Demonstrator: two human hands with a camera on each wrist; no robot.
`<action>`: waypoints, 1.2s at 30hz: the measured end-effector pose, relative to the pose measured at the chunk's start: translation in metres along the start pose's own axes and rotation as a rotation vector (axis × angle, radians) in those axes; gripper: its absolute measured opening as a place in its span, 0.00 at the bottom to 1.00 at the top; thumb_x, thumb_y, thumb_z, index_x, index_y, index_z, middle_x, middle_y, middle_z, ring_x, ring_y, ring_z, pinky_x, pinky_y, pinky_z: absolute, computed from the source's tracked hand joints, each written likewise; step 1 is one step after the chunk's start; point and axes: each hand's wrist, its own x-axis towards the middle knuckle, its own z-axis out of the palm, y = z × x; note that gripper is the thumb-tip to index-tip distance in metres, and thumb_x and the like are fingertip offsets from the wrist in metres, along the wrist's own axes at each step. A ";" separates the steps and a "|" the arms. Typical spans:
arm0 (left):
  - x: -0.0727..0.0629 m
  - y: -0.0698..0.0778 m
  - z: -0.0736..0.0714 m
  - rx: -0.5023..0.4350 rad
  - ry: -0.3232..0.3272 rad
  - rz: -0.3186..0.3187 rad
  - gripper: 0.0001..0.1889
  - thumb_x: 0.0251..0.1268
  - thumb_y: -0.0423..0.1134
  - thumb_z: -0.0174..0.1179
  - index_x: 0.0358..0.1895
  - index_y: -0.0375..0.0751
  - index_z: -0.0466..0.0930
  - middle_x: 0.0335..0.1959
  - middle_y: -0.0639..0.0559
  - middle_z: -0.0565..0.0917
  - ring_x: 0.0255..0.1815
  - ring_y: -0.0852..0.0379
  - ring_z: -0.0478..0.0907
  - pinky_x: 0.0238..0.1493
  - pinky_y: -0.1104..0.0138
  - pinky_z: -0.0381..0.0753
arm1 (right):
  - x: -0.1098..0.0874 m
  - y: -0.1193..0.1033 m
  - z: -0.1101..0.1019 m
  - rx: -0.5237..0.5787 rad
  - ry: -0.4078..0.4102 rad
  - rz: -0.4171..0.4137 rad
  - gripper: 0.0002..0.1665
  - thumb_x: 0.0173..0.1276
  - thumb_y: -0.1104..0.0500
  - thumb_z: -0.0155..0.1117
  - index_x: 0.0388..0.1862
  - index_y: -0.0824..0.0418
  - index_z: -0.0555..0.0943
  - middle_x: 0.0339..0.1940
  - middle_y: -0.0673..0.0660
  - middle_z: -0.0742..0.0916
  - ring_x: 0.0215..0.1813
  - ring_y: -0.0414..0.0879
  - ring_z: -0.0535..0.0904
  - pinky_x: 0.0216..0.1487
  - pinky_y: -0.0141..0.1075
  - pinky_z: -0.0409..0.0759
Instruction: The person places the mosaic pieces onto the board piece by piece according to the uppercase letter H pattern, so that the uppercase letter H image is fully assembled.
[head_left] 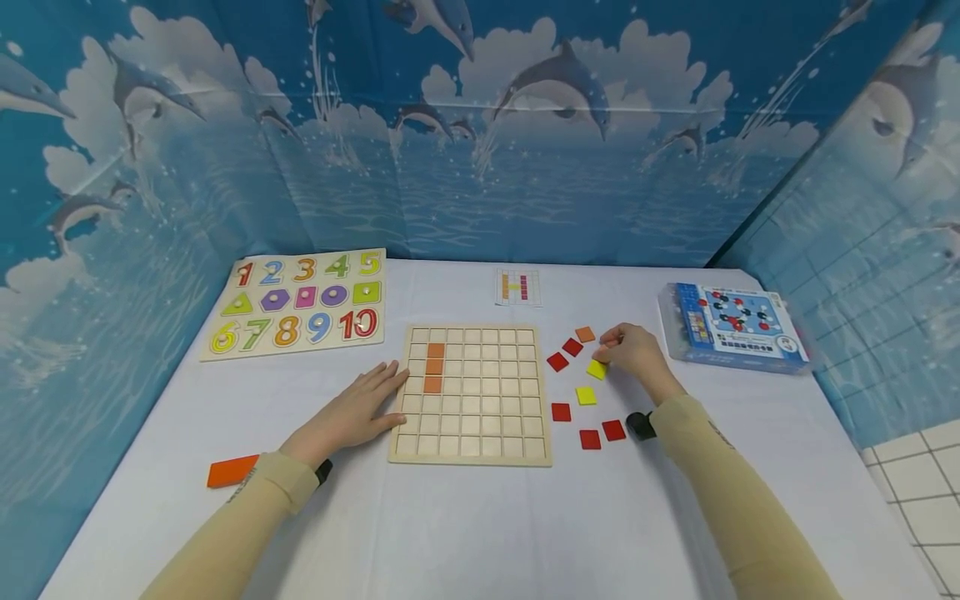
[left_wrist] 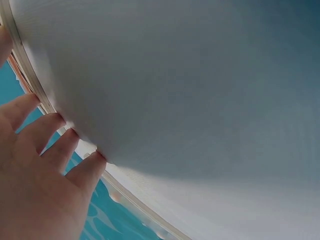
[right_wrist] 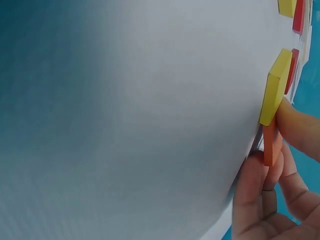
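Observation:
My left hand (head_left: 358,408) lies with fingers spread at the left edge of a wooden grid board (head_left: 471,460); the left wrist view shows its fingertips (left_wrist: 62,120) along the board's side. Three orange square tiles (head_left: 434,367) sit in one column of the grid. To the right of the board, my right hand (head_left: 633,354) pinches an orange square tile (right_wrist: 271,145) between thumb and fingers, mostly hidden in the head view. Right beside those fingertips is a yellow tile (head_left: 597,369). Another orange tile (head_left: 585,333) lies just beyond the hand.
Several red tiles (head_left: 561,412) and a second yellow tile (head_left: 586,396) are scattered right of the board. A small pattern card (head_left: 517,287) lies behind it. The number puzzle (head_left: 300,308) is back left, a boxed kit (head_left: 738,327) back right. An orange strip (head_left: 231,472) lies by the left sleeve.

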 end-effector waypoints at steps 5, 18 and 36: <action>0.000 0.000 0.000 -0.001 0.001 0.009 0.38 0.70 0.49 0.59 0.77 0.39 0.56 0.79 0.37 0.55 0.80 0.37 0.49 0.79 0.44 0.52 | -0.004 0.003 -0.002 0.048 -0.006 0.000 0.23 0.69 0.57 0.66 0.58 0.66 0.74 0.47 0.63 0.78 0.47 0.54 0.74 0.46 0.35 0.77; 0.000 0.002 -0.001 0.004 -0.003 0.007 0.38 0.70 0.49 0.59 0.77 0.39 0.56 0.79 0.37 0.55 0.80 0.37 0.49 0.79 0.44 0.52 | -0.030 -0.015 -0.007 0.154 0.042 -0.120 0.23 0.68 0.57 0.67 0.58 0.65 0.77 0.51 0.66 0.85 0.52 0.56 0.79 0.54 0.40 0.80; -0.001 0.000 -0.001 -0.008 0.009 0.011 0.38 0.70 0.49 0.59 0.77 0.38 0.56 0.78 0.36 0.55 0.80 0.36 0.49 0.79 0.43 0.52 | -0.076 -0.078 0.078 0.244 -0.188 -0.313 0.13 0.61 0.57 0.73 0.45 0.57 0.86 0.37 0.53 0.89 0.41 0.43 0.83 0.50 0.36 0.79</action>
